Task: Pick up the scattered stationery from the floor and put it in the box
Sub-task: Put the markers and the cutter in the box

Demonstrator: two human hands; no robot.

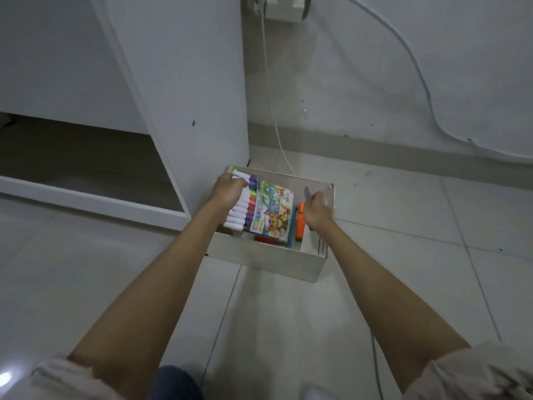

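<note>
While both arms reach over a white box [268, 259] on the tiled floor [403, 226], the left hand [229, 189] grips a marker pack [259, 210] above it; the right hand [317, 210] pinches a grey pen [307, 194] beside an orange highlighter [300, 225] inside.

Pale glossy tiled floor [403, 226], white cabinet with an open lower shelf [178, 90], thin cream cable [269, 82] dropping down the scuffed white wall [346, 82], white wall socket [284, 8] up top
</note>
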